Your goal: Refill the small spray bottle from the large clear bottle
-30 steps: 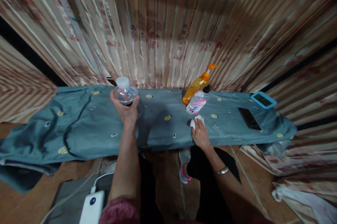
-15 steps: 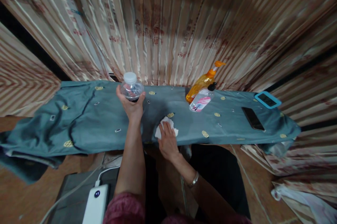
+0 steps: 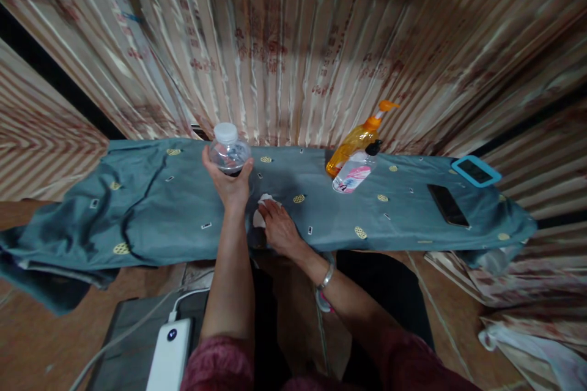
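Spanning the frame from left to right at mid-height, one blue-grey cloth [image 3: 151,219] with small yellow motifs covers a long narrow surface; one striped curtain [image 3: 293,42] fills the upper half behind it. Bottle count: three. One clear bottle [image 3: 228,152] with a white cap sits left of centre; one orange pump bottle [image 3: 356,140] and one smaller pump bottle with a pink label [image 3: 353,174] stand touching each other right of centre. Flat devices at right: two, one dark phone [image 3: 448,205] and one blue-framed device [image 3: 476,171]. One white power bank [image 3: 169,355] lies at lower left. The left hand [image 3: 230,186] is closed around the clear bottle's lower body, fingers wrapped. The right hand [image 3: 278,226] lies flattened, fingers extended, pressing one white wipe [image 3: 262,210] against the cloth just beside the left wrist.
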`<state>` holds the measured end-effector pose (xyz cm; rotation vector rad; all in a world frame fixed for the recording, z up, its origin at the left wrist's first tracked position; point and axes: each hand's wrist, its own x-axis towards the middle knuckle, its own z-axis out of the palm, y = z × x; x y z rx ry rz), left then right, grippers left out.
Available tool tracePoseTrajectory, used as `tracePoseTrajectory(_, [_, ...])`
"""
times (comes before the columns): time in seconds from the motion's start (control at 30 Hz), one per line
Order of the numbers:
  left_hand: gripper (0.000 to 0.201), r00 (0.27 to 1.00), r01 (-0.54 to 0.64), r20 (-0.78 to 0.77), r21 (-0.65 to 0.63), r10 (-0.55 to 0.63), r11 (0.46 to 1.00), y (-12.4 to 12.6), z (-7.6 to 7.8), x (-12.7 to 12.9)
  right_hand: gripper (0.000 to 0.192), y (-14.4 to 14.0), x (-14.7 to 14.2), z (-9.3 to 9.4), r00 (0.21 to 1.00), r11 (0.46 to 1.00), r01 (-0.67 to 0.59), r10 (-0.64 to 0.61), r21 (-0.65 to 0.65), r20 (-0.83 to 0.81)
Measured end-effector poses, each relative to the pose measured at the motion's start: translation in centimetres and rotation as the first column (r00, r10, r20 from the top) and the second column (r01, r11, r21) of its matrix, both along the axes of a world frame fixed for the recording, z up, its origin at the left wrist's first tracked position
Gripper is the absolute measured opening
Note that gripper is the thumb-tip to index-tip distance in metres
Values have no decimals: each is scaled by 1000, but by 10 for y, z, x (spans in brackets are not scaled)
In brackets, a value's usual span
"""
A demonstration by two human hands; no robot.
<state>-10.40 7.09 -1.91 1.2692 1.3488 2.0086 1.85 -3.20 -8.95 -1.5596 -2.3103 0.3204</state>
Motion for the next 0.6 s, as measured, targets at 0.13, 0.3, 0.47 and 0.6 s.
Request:
tracePoseTrajectory(0.13, [96, 1000, 15, -6, -17, -15, 1000, -3, 5, 1, 60, 22, 28, -3, 997, 997, 76, -76, 8, 15])
tracePoseTrajectory(0.3, [93, 999, -6, -42, -67, 3, 998, -6, 8, 2, 57, 39, 78, -12, 972, 972, 232, -234, 31, 38])
tracePoseTrajectory(0.47, [96, 999, -11, -46, -58, 8, 998, -3, 6, 3, 60, 25, 132, -21, 915, 916, 397, -400, 64, 58])
tracePoseTrajectory(0.6, [98, 999, -14, -39, -54, 11, 998, -3, 8, 2, 58, 1, 157, -27, 863, 863, 496, -503, 96, 59])
